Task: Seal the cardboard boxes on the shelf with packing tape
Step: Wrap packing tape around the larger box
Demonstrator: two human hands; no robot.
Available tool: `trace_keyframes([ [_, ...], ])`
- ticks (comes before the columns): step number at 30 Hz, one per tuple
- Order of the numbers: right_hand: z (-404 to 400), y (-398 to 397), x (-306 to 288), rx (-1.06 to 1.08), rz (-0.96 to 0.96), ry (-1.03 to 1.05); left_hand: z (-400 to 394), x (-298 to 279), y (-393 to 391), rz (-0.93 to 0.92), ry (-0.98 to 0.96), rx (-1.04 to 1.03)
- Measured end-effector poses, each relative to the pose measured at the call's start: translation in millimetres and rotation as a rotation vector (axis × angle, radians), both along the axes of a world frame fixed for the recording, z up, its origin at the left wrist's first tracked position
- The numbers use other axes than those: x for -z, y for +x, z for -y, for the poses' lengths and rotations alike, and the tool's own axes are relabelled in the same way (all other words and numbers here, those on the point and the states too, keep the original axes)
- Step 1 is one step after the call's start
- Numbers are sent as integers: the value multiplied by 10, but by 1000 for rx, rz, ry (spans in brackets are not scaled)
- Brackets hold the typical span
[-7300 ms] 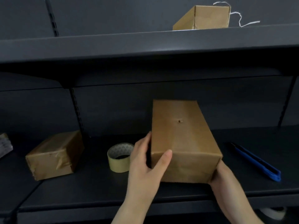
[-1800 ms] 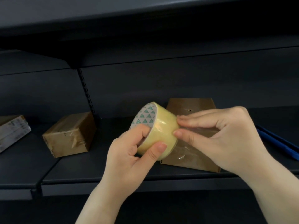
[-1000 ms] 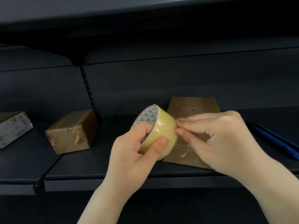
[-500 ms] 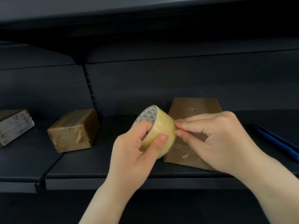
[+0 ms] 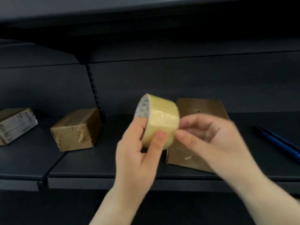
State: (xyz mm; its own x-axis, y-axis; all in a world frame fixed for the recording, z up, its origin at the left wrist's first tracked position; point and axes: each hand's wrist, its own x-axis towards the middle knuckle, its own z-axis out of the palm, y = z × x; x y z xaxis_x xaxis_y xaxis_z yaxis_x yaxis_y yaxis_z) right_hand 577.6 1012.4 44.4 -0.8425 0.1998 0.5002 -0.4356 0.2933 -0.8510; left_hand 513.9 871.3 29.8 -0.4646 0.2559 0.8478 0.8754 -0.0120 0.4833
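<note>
From the head view, your left hand (image 5: 139, 153) grips the roll of packing tape (image 5: 159, 121) in front of the shelf (image 5: 100, 166) — thumb pressed on the yellowish outer band, fingers (image 5: 138, 127) hooked into the core, whose inside shows a pattern of small triangles. Your right hand (image 5: 209, 140) meets the roll at its right edge, fingers curled and the tips pinching at the tape surface; motion blur hides whether a loose end is actually caught.

Behind both hands, the tall cardboard box (image 5: 198, 111) stands on the shelf, with glossy tape visible on its front face. To the left sits a smaller taped box (image 5: 75, 129), and further left, at the frame edge, a 3rd box with printed labels (image 5: 15, 123). A blue pen-like tool (image 5: 279, 140) lies on the shelf to the right.
</note>
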Motion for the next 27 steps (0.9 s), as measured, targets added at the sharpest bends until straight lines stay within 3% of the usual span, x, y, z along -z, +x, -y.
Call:
trace_keyframes([
  [4,192,-50,110,-169,-30,-318,-76,125,5,48,-73,89],
  [8,150,-25,64,-256,74,-300,118,63,-47,-50,25,-66],
  [10,123,-30,44,-323,143,-175,258,-112,-87,-27,11,-92],
  [14,92,-106,12,-325,127,34,284,-439,-126,147,-539,146],
  [16,80,-143,-46,-302,78,24,231,-487,-130,210,-668,228],
  [21,-13,-239,-177,-220,10,152,183,-429,-95,353,-524,330],
  [27,-67,-367,-143,-351,51,-227,114,-286,-91,183,-198,198],
])
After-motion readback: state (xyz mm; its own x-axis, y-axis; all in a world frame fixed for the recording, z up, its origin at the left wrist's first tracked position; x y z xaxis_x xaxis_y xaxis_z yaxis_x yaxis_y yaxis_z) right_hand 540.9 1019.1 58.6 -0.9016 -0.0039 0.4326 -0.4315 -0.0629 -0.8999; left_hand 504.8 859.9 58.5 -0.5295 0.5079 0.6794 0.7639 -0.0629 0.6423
